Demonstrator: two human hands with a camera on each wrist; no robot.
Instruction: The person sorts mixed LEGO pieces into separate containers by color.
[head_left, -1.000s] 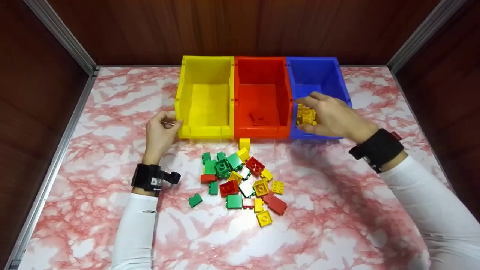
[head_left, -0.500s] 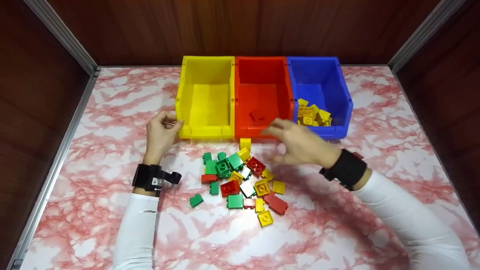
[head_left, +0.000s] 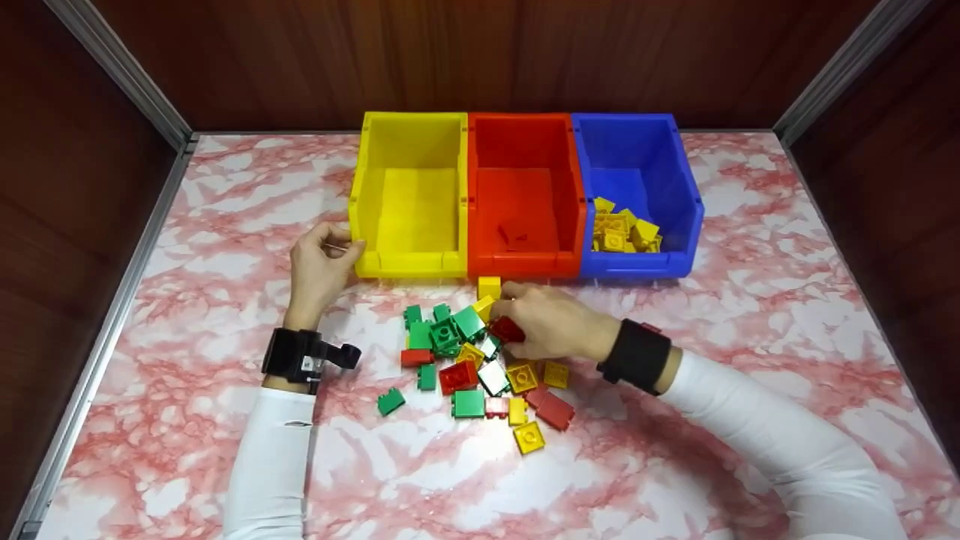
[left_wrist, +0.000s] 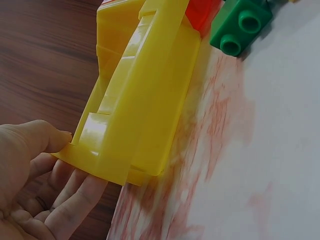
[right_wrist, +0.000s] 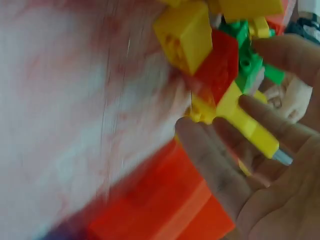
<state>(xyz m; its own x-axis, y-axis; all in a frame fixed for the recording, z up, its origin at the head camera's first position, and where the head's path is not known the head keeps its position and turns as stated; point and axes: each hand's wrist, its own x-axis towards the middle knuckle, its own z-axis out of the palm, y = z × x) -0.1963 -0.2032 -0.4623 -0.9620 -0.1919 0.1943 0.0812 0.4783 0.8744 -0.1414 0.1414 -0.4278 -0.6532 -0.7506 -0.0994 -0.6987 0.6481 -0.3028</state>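
At the left side of the yellow bin point(head_left: 411, 263), my left hand point(head_left: 319, 262) pinches the bin's front corner between thumb and fingers, as the left wrist view also shows. My right hand point(head_left: 559, 322) is over the right edge of a pile of toy building bricks. Its fingers reach around a red brick point(head_left: 505, 330) and beside a yellow brick point(head_left: 484, 308). In the right wrist view the fingers are spread, with no brick gripped between them. Green bricks point(head_left: 469, 323) lie left of that hand. Several yellow bricks point(head_left: 615, 232) sit in the blue bin point(head_left: 637, 265).
Between the yellow and blue bins stands a red bin point(head_left: 525, 265) with red bricks point(head_left: 514, 236) inside. Loose red, green and yellow bricks spread over the marbled table point(head_left: 420, 480). A dark wood-look wall point(head_left: 480, 60) rises behind the bins.
My right hand has left the blue bin, exposing the yellow bricks in it, and moved left and down to the brick pile. The left hand stays at the yellow bin.
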